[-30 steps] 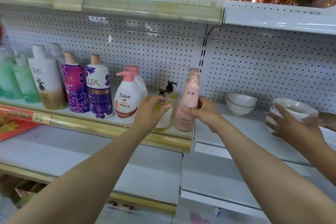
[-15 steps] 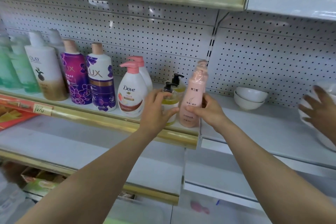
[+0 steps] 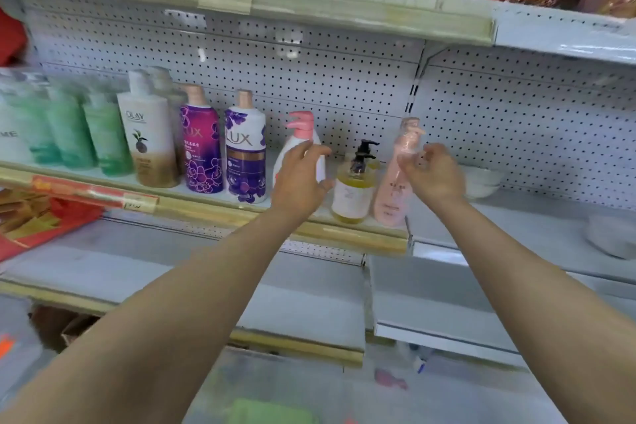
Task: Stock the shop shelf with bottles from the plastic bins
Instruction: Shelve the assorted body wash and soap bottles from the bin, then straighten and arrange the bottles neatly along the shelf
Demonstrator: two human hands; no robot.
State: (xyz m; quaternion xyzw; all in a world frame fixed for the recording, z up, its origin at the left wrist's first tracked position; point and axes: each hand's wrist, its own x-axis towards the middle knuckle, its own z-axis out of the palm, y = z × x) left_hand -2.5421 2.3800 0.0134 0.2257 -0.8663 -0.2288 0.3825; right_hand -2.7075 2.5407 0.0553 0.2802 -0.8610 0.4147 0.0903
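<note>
On the middle shelf (image 3: 344,239), both hands have let go of the bottles they held half a second ago. The left hand (image 3: 303,179), then wrapped round the yellow pump bottle (image 3: 353,193), now hovers to that bottle's left, in front of the white pump bottle with the pink head (image 3: 303,126). Its grip is apart, fingers spread. The right hand (image 3: 435,174), which clasped the pink bottle (image 3: 394,198), has drawn back to the bottle's right. Its grip is apart too, fingers loosely bent. The thumb crosses the bottle's outline, but I cannot tell whether it touches.

From the left, the row runs: blurred green bottles (image 3: 69,127), a cream-and-gold Olay bottle (image 3: 148,141), a magenta Lux bottle (image 3: 201,148), a white-and-purple Lux bottle (image 3: 245,155), then the white pump bottle, the yellow one and the pink one, all upright. On the neighbouring white shelf (image 3: 516,237), white bowls (image 3: 481,182) sit behind the right hand, and another blurred bowl (image 3: 612,237) lies further right. Beneath the arms, a blurred clear plastic bin (image 3: 344,399) holds a green thing and a pink thing, too smeared to name.

The yellow and pink bottles stand just beside each other near the gold front rail, the pink one at the shelf's right end. The white shelf shows bare board in front of the bowls. Pegboard (image 3: 344,79) shows between the bottle tops and the upper shelf (image 3: 309,7).
</note>
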